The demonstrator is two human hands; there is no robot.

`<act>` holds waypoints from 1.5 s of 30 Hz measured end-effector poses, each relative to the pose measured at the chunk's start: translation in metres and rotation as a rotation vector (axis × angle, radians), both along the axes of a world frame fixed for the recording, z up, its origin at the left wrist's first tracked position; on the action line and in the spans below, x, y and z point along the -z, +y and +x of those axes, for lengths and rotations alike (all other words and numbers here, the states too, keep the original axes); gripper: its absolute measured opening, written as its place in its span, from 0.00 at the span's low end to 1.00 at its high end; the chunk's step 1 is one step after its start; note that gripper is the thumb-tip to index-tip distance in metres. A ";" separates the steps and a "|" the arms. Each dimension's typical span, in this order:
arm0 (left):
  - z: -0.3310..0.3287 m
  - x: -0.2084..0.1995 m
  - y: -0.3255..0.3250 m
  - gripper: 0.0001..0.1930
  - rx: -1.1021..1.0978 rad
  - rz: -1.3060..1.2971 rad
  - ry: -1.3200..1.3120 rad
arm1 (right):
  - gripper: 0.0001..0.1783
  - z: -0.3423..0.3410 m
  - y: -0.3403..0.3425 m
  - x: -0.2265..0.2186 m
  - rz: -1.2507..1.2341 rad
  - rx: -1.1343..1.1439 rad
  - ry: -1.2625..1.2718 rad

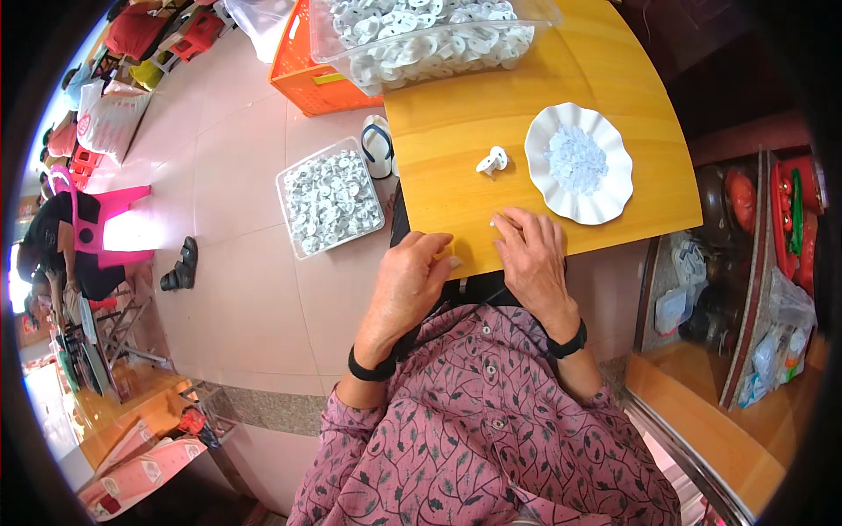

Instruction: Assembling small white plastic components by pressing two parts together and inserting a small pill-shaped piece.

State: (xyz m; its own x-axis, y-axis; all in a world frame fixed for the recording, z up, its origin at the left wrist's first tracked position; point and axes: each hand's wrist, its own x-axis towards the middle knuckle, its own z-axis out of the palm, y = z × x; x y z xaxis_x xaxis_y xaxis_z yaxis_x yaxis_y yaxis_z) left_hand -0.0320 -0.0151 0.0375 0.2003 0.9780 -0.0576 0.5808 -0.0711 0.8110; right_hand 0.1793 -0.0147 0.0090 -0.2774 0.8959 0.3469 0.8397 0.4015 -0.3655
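Note:
My left hand is at the table's front edge, its fingers curled toward the thumb; whatever they hold, if anything, is too small to make out. My right hand rests on the table edge with fingers stretched forward. A tiny pale piece is by its index fingertip. Just beyond lies a small white plastic part with round discs. To its right, a white scalloped plate carries a heap of small translucent bluish flakes.
On the yellow wooden table, a clear bin full of white plastic parts stands at the back. Left on the floor are an orange crate, another filled tub and sandals. Shelves flank the right. A person sits far left.

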 end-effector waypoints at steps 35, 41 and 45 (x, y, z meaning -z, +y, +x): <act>0.040 0.018 -0.037 0.12 0.073 0.073 -0.165 | 0.08 0.009 -0.039 0.013 0.122 -0.189 0.309; 0.041 0.018 -0.037 0.12 0.062 -0.128 -0.305 | 0.09 0.011 -0.045 0.004 0.107 -0.212 0.229; 0.037 0.015 -0.033 0.11 0.066 -0.224 -0.323 | 0.10 0.010 -0.042 -0.004 0.100 -0.210 0.228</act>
